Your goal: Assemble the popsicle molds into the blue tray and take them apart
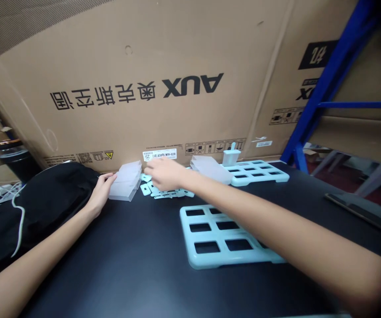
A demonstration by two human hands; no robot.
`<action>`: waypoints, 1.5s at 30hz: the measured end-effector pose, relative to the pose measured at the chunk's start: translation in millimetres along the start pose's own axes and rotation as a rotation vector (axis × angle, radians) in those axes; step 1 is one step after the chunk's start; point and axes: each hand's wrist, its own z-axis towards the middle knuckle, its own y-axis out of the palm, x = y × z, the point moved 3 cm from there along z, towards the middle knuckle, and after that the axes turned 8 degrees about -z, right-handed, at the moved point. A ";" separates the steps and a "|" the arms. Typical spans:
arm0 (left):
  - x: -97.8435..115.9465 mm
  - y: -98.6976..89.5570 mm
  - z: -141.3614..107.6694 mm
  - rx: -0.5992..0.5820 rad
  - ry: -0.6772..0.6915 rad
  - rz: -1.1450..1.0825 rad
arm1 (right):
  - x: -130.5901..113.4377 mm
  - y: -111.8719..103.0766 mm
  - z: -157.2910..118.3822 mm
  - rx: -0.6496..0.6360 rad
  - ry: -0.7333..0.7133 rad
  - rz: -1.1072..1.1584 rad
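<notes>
Your right forearm (276,221) lies nearest, hiding some openings of the blue frame (214,236) below your right fingers. Your left hand (101,193) touches the frosted container (126,179) with slightly bent fingers; whether they grip it, and whether it holds anything, you can't tell. Right of those fingertips, your right hand (164,173) partly covers the small blue pieces (173,193); its fingertips are hidden, their grip unclear. Farther right of them sit another frosted container (210,169), a blue-topped mould (231,157) and a second frame (258,172).

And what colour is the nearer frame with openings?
The nearer frame is light turquoise, seen in the head view.
</notes>
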 end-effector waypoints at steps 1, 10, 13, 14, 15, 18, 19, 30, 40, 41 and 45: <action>-1.1 -0.1 0.9 0.003 0.001 -0.032 | 17.2 -8.7 -13.9 0.032 0.046 -0.001; 5.0 1.2 -2.4 0.061 -0.025 -0.315 | 170.5 36.5 -190.4 0.127 1.333 0.259; 7.3 -0.1 -2.9 0.082 0.021 -0.331 | 174.2 70.0 -207.2 -0.091 1.374 0.323; 7.5 -0.4 -2.6 0.088 0.036 -0.341 | 172.7 76.7 -208.0 -0.150 1.352 0.312; 7.6 -0.6 -2.2 0.091 0.046 -0.351 | 170.9 81.2 -207.6 -0.197 1.329 0.292; 6.9 -0.3 -0.5 0.097 0.055 -0.363 | 166.2 84.8 -203.7 -0.235 1.287 0.232; 6.6 -0.1 -0.2 0.097 0.055 -0.363 | 164.7 84.5 -202.4 -0.237 1.287 0.225; 3.4 -3.9 2.4 0.129 0.127 -0.345 | 168.9 64.7 -198.0 -0.056 1.338 0.129; 2.9 -5.6 4.4 0.171 0.158 -0.299 | 124.6 -13.6 -81.1 -0.211 0.536 -0.114; 3.5 -6.1 3.9 0.176 0.162 -0.298 | 116.1 -12.9 -69.0 -0.250 0.455 -0.166; 3.8 -7.4 3.0 0.175 0.167 -0.297 | 95.8 -4.3 -39.2 -0.384 0.313 -0.278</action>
